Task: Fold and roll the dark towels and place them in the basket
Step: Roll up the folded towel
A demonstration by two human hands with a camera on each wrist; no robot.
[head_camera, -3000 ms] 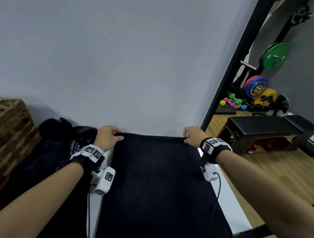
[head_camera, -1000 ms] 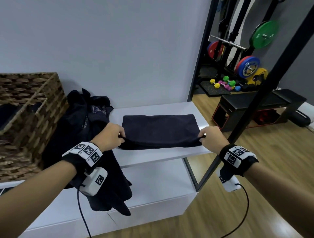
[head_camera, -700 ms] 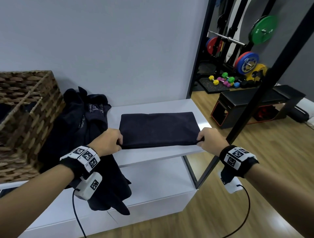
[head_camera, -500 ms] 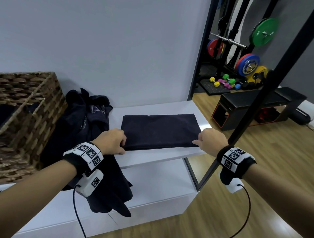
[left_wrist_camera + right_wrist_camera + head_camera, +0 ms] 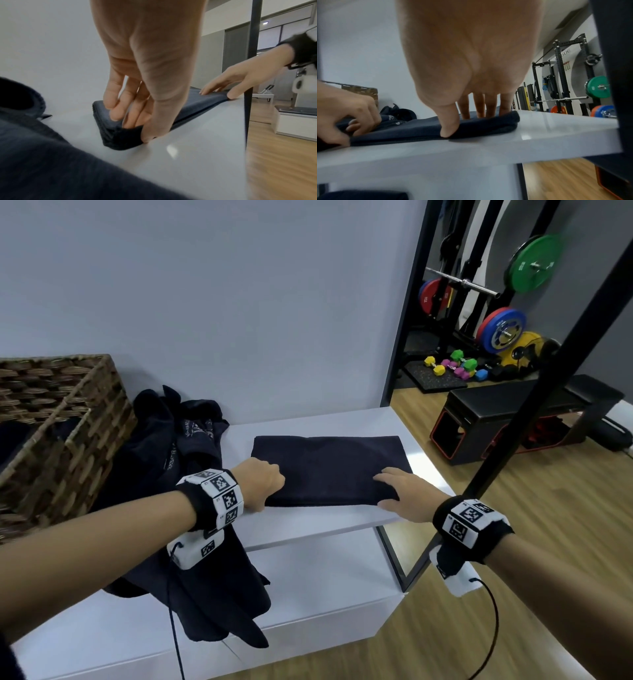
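A dark towel, folded into a flat rectangle, lies on the white shelf top. My left hand pinches its near left corner; in the left wrist view the thumb and curled fingers of that hand grip the folded layers of the towel. At the near right corner my right hand lies flat, its straight fingers pressing the towel down and the thumb at the front edge. The wicker basket stands at the left.
A heap of dark towels lies between basket and folded towel and hangs over the shelf's front onto the lower white step. A black slanted pole rises just right of my right wrist. A black bench and weight plates stand beyond.
The spread towel has been folded towards me into a rectangle. In the last half second my right hand let go of its corner and laid its fingers flat; my left hand keeps its pinch.
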